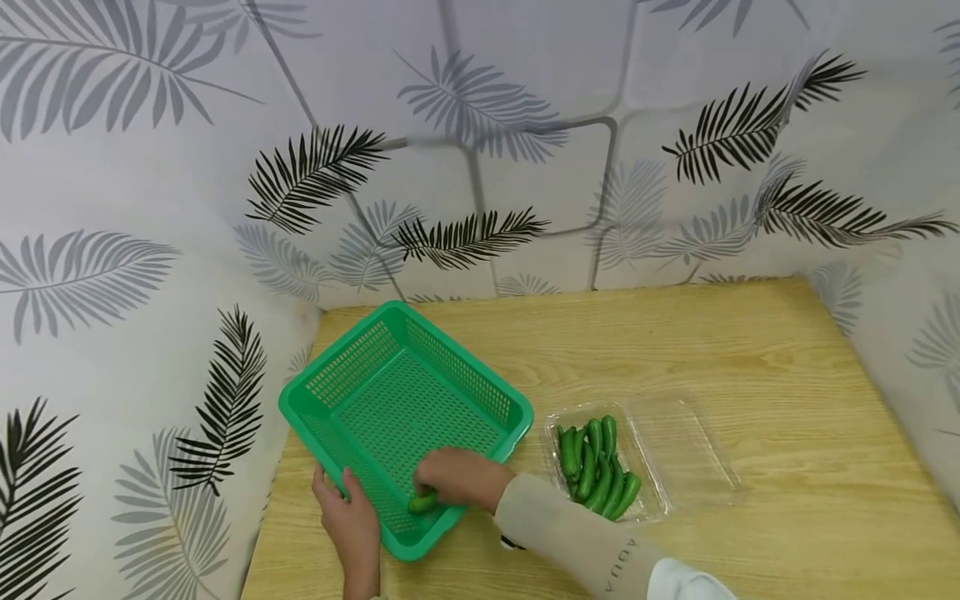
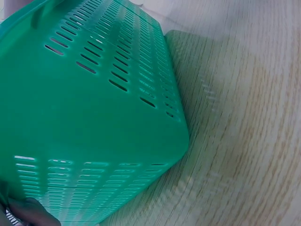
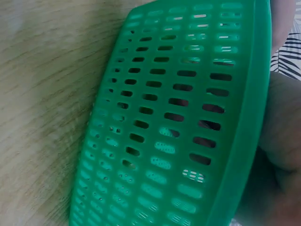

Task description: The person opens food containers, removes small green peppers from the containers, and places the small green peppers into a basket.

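A green plastic basket (image 1: 397, 307) with slotted walls sits on the table. My left hand (image 1: 351, 529) grips its near-left rim; in the left wrist view, fingers (image 2: 33, 212) lie against the outer wall. Inside the basket's near corner, my right hand (image 1: 457, 477) holds a green chili pepper (image 1: 422, 503), one end of it poking out below the fingers. In the right wrist view this hand (image 3: 280, 141) is partly hidden behind the basket wall (image 3: 155, 113). To its right, several green chili peppers (image 1: 596, 467) lie in a clear plastic container (image 1: 651, 475).
The container's clear lid (image 1: 690, 450) lies opened out flat to the right on the wood-grain table (image 1: 810, 417). Leaf-patterned cloth (image 1: 525, 125) rises behind the table and along both sides. A small dark object (image 1: 510, 542) shows beneath the right forearm.
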A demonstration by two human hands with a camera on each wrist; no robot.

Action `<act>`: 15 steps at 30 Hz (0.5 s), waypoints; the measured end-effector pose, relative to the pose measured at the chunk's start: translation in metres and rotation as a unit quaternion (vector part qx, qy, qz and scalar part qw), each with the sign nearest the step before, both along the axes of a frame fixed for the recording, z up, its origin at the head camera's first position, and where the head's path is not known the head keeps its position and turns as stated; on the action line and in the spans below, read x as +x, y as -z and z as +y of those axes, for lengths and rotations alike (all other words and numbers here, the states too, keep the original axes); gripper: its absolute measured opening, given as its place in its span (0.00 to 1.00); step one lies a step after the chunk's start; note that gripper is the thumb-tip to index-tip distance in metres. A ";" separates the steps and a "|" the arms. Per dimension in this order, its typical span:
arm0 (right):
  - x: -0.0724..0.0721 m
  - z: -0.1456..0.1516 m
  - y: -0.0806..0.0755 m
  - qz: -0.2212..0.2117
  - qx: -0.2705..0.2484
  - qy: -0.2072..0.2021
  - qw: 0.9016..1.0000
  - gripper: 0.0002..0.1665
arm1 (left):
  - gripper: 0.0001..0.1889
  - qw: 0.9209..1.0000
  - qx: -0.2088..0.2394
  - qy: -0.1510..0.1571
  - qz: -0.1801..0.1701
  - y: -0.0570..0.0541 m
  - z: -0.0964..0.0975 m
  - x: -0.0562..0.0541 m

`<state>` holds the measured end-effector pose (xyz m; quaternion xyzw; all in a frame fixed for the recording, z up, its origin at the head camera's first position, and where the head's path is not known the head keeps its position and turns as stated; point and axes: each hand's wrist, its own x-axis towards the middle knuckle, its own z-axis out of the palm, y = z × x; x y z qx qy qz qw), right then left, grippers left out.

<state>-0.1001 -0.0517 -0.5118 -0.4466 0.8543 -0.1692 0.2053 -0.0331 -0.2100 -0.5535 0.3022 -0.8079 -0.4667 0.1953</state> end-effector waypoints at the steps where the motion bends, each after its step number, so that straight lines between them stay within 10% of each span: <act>1: 0.000 -0.001 0.001 -0.005 0.005 0.004 1.000 0.21 | 0.30 1.000 0.000 -0.002 0.001 0.000 -0.001 0.000; 15: 0.000 -0.017 0.009 -0.066 0.097 0.059 0.991 0.15 | 0.29 1.000 -0.003 0.000 0.004 0.004 -0.002 -0.001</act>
